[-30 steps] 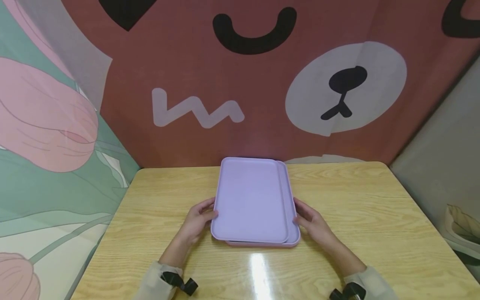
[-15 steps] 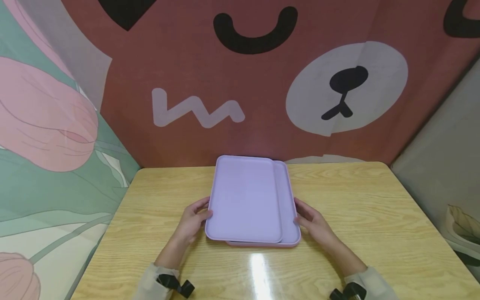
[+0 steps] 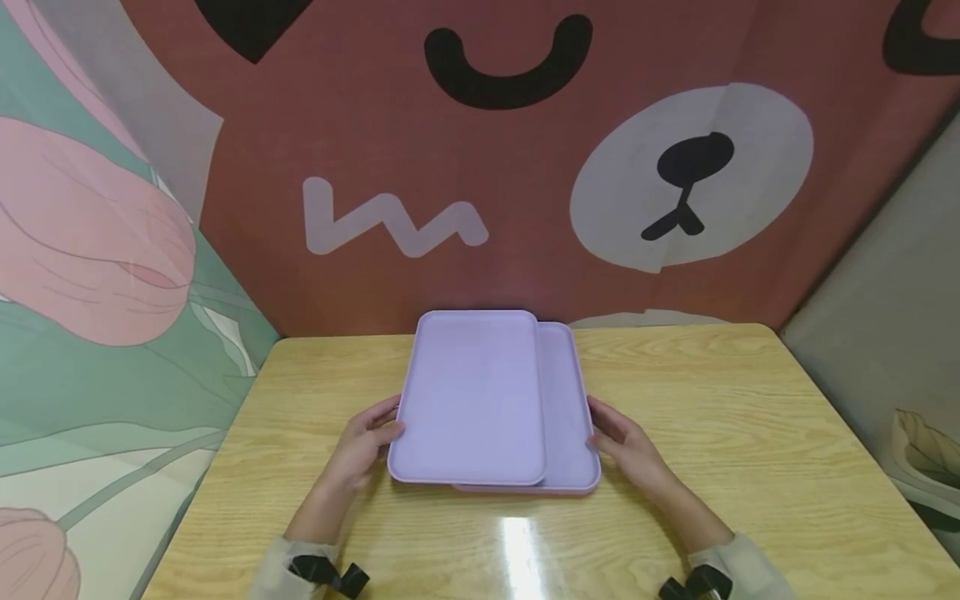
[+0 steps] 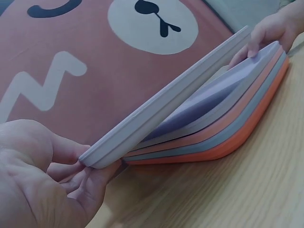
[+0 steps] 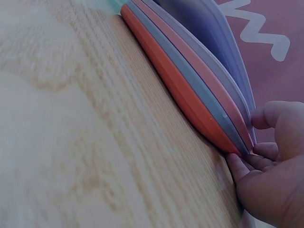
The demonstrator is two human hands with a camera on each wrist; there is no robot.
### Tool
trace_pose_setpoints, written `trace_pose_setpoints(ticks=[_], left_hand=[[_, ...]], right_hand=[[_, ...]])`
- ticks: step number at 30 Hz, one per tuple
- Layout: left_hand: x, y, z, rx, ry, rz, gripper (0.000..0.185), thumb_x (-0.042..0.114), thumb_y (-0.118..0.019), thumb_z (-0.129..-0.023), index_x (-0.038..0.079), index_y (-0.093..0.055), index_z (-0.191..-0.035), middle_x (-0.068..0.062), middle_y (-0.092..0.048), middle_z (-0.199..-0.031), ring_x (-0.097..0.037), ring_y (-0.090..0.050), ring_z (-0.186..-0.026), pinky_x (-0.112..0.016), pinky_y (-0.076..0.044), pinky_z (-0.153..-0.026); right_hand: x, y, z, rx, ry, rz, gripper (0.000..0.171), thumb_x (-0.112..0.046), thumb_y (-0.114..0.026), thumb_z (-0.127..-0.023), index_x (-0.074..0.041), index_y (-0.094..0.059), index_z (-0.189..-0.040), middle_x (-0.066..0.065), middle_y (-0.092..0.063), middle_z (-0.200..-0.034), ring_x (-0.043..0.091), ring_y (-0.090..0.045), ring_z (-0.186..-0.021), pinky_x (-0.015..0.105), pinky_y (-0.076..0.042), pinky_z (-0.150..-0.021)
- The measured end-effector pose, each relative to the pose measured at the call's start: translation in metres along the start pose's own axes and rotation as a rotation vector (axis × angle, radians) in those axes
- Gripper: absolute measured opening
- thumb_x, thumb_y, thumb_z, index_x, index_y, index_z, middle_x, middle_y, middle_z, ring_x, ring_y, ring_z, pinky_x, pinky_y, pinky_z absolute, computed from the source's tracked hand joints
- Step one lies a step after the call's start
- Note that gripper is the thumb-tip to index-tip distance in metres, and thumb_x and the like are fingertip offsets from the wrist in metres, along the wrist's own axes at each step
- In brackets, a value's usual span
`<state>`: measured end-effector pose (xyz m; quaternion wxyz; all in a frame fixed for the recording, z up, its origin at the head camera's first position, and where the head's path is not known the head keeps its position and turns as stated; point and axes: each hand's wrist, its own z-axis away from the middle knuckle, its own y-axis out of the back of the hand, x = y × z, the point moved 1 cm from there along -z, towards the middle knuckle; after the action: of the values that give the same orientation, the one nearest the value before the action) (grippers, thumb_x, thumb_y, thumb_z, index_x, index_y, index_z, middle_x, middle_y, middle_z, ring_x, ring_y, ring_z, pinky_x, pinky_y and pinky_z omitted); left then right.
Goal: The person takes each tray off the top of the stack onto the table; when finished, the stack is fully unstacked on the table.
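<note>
**Top tray lifted off a stack of five**

Nearest me, my left hand [image 3: 365,446] grips the top lilac tray [image 3: 468,396] by its left rim: in the left wrist view the fingers [image 4: 78,183] curl under the edge with the thumb lying above it. That side of the tray is raised, so it slopes down toward my right hand [image 3: 626,446] and overhangs the stack [image 3: 570,417] on the side of my left fingers.

My right hand holds the opposite side of the stack. In the right wrist view its fingers [image 5: 247,166] sit curled against the layered rims, with the thumb up over the top edge, steadying the trays beneath.

Counting the rims from both wrist views: one lifted lilac tray, then four still nested, which are lilac, salmon pink, grey-blue and orange at the bottom. Five trays in all.

The stack lies on the wooden table [image 3: 750,433], between my two hands. Bare tabletop runs out past the left fingers to the table's left edge and a wider stretch past the right fingers. Beyond the fingertips, the far ends of the trays reach nearly to the bear-face backdrop [image 3: 525,167], which stands along the table's far edge.
</note>
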<state>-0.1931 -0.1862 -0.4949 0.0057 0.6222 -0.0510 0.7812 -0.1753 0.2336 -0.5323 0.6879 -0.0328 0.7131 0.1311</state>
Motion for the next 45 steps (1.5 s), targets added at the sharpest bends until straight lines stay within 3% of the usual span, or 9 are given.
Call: trace_pose_setpoints(ticks=[5, 15, 24, 26, 28, 31, 33, 41, 45], left_hand=[[0.005, 0.016, 0.006, -0.007, -0.008, -0.012, 0.057, -0.005, -0.054, -0.099, -0.006, -0.037, -0.153, -0.029, -0.047, -0.148, -0.011, -0.068, -0.097, -0.029, -0.058, -0.082], [0.015, 0.052, 0.014, 0.048, 0.004, -0.063, 0.058, -0.002, -0.055, -0.101, -0.005, -0.034, -0.155, -0.02, -0.052, -0.146, -0.005, -0.066, -0.098, -0.026, -0.057, -0.082], [0.025, 0.089, 0.024, 0.044, -0.039, -0.034, 0.061, -0.001, -0.055, -0.101, -0.009, -0.029, -0.155, 0.017, -0.068, -0.11, -0.003, -0.067, -0.095, -0.024, -0.057, -0.079], [0.028, 0.097, 0.026, 0.044, -0.055, -0.018, 0.057, 0.0, -0.057, -0.101, -0.004, -0.036, -0.154, 0.018, -0.069, -0.107, -0.004, -0.067, -0.094, -0.024, -0.058, -0.078], [0.03, 0.105, 0.028, 0.045, -0.064, 0.001, 0.049, 0.001, -0.057, -0.102, 0.01, -0.05, -0.149, 0.019, -0.07, -0.107, -0.004, -0.068, -0.094, -0.024, -0.058, -0.077], [0.03, 0.117, 0.03, 0.059, -0.068, 0.026, 0.04, 0.002, -0.058, -0.102, 0.031, -0.067, -0.128, 0.019, -0.071, -0.106, -0.003, -0.068, -0.094, -0.023, -0.057, -0.078], [0.029, 0.125, 0.031, 0.075, -0.064, 0.04, 0.04, 0.003, -0.058, -0.102, 0.039, -0.071, -0.113, 0.019, -0.071, -0.105, -0.003, -0.068, -0.093, -0.022, -0.057, -0.078], [0.023, 0.151, 0.038, 0.086, -0.077, 0.058, 0.043, 0.003, -0.057, -0.103, 0.043, -0.073, -0.104, 0.02, -0.072, -0.103, -0.002, -0.068, -0.09, -0.021, -0.056, -0.075], [0.021, 0.165, 0.039, 0.09, -0.044, 0.017, 0.042, 0.005, -0.058, -0.103, 0.044, -0.072, -0.105, 0.022, -0.07, -0.104, -0.001, -0.066, -0.091, -0.021, -0.056, -0.076]], right_hand=[[0.002, 0.0, -0.001, 0.003, -0.011, -0.005, 0.067, -0.003, -0.062, -0.098, 0.006, -0.031, -0.156, 0.028, -0.033, -0.158, 0.041, -0.029, -0.146, 0.011, -0.033, -0.104], [0.0, 0.001, 0.0, -0.007, -0.015, -0.007, 0.068, -0.005, -0.063, -0.098, 0.006, -0.029, -0.156, 0.028, -0.031, -0.159, 0.042, -0.026, -0.147, 0.011, -0.033, -0.104], [0.0, 0.001, -0.001, -0.01, -0.019, -0.02, 0.068, -0.007, -0.063, -0.099, 0.005, -0.029, -0.157, 0.027, -0.03, -0.16, 0.041, -0.025, -0.148, 0.011, -0.033, -0.104], [0.0, 0.001, -0.001, -0.007, -0.016, -0.023, 0.067, -0.006, -0.063, -0.099, 0.005, -0.029, -0.156, 0.028, -0.03, -0.16, 0.042, -0.025, -0.148, 0.012, -0.033, -0.105], [0.0, 0.001, -0.001, -0.011, -0.015, -0.026, 0.067, -0.006, -0.062, -0.099, 0.005, -0.029, -0.157, 0.028, -0.029, -0.16, 0.041, -0.025, -0.148, 0.012, -0.033, -0.105], [-0.001, 0.002, -0.001, -0.016, -0.015, -0.028, 0.067, -0.007, -0.062, -0.1, 0.005, -0.028, -0.157, 0.027, -0.029, -0.16, 0.041, -0.025, -0.148, 0.012, -0.033, -0.105], [-0.001, 0.002, -0.002, -0.017, -0.021, -0.028, 0.068, -0.008, -0.063, -0.1, 0.005, -0.028, -0.157, 0.027, -0.028, -0.161, 0.041, -0.025, -0.149, 0.011, -0.033, -0.104], [-0.001, 0.003, -0.001, -0.02, -0.015, -0.035, 0.068, -0.007, -0.063, -0.099, 0.006, -0.028, -0.157, 0.028, -0.028, -0.161, 0.042, -0.024, -0.148, 0.01, -0.033, -0.104], [0.0, 0.003, -0.001, -0.02, -0.013, -0.038, 0.068, -0.008, -0.063, -0.1, 0.006, -0.028, -0.156, 0.028, -0.028, -0.161, 0.042, -0.024, -0.148, 0.01, -0.033, -0.103]])
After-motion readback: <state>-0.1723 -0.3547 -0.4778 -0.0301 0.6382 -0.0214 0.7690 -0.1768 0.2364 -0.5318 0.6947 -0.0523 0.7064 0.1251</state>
